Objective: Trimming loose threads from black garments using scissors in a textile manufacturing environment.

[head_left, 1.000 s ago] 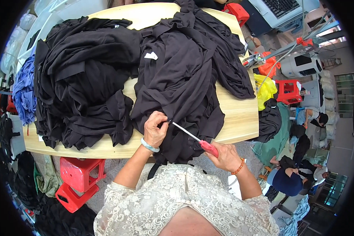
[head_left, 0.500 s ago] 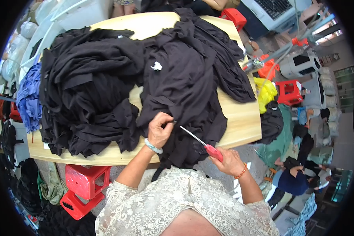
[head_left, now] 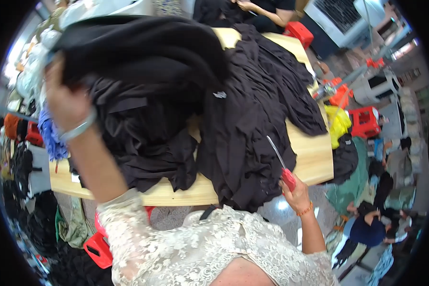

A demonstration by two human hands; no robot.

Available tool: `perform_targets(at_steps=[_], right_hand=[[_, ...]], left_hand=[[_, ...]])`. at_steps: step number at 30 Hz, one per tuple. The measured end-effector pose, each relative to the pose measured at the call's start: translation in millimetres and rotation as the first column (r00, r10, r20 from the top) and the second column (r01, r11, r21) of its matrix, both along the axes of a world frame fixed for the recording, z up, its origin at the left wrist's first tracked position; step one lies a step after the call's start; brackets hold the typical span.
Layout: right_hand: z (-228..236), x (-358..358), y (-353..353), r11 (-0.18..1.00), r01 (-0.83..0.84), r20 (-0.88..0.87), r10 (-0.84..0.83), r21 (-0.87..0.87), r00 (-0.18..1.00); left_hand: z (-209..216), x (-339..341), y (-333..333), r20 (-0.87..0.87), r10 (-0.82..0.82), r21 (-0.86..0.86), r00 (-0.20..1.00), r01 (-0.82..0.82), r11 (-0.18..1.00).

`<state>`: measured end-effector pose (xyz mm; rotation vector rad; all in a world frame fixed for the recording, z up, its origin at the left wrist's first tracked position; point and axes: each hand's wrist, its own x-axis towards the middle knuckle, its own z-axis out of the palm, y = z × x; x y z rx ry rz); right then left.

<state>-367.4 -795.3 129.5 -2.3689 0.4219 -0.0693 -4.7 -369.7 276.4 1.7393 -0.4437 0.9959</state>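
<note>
My left hand (head_left: 69, 102) is raised at the far left, smeared by motion, with a bracelet at its wrist. It grips a black garment (head_left: 143, 50), which sweeps through the air over the pile and is blurred too. My right hand (head_left: 298, 195) is closed round a pair of red-handled scissors (head_left: 288, 177), seen edge-on, the thin metal blades pointing up and left. Under the blades lies a second heap of black garments (head_left: 250, 124) with a small white tag. Beneath the raised garment is the left pile of black garments (head_left: 138, 143).
The pale wooden table (head_left: 314, 162) carries both heaps. Blue cloth (head_left: 52, 136) hangs at its left edge. A red stool (head_left: 99, 250) stands below left, others at the right. A yellow bag (head_left: 338, 124) lies beyond the right edge. Another person (head_left: 271, 14) sits across the table.
My left hand has swung from the near middle of the table up to the far left, lifting a black garment. My right hand with the scissors has shifted slightly right in view.
</note>
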Motion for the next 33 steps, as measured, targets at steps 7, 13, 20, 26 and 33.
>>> perform_targets(at_steps=[7, 13, 20, 26, 33], right_hand=[[-29.1, 2.5, -8.2, 0.973, 0.213, -0.064, -0.22, -0.093, 0.973], [-45.6, -11.6, -30.4, 0.954, 0.266, -0.089, -0.28, -0.137, 0.956], [-56.2, -25.0, -32.6, 0.97, 0.242, -0.108, -0.241, -0.005, 0.964], [-59.3, -44.5, -45.1, 0.965, 0.252, -0.114, -0.244, 0.069, 0.963], [-61.7, -34.0, -48.6, 0.97, 0.212, -0.164, -0.192, 0.12, 0.968]], left_hand=[[-111.3, -60.1, 134.9, -0.556, -0.112, -0.459, 0.824, -0.191, 0.868], [-223.9, -166.3, 18.5, -0.492, 0.303, 0.136, 0.817, -0.271, 0.953], [-245.3, -257.1, -204.3, -0.761, -0.137, 0.231, 0.635, 0.462, 0.856], [-282.4, -208.6, -172.2, -0.741, -0.62, -0.558, 0.258, 0.276, 0.782], [-255.5, -189.0, -134.0, -0.572, -0.783, -0.818, 0.244, -0.095, 0.568]])
